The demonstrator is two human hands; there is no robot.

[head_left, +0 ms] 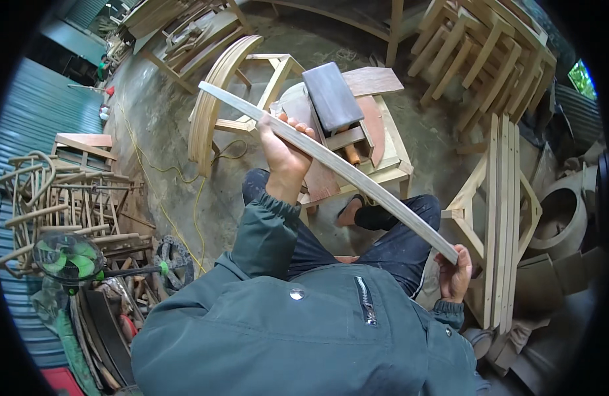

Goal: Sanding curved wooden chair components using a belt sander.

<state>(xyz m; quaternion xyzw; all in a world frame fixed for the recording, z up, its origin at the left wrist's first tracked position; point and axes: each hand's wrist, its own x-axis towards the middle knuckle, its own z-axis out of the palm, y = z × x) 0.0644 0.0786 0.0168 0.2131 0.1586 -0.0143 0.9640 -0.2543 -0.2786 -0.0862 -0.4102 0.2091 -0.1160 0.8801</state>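
Note:
A long, narrow wooden strip (357,176) slants across in front of me, its far end up at the left and its near end down at the right. My left hand (286,146) is closed around it in the upper half. At its lower end my right hand (455,276) grips the tip between thumb and fingers. Beneath the strip stands a low wooden stand (392,173), partly covered by it. A grey rectangular block (334,97) rests there beside thin wooden boards (372,80), and a tool's orange-brown handle (352,156) pokes out below.
Curved wooden strips (218,99) lean on a frame (275,89) at the left. Long straight bars (502,224) lie across another frame at the right. A yellow cord (197,211) runs over the floor. A green-bladed fan (68,259) stands at the lower left; stacked wooden frames (479,59) rise at the far right.

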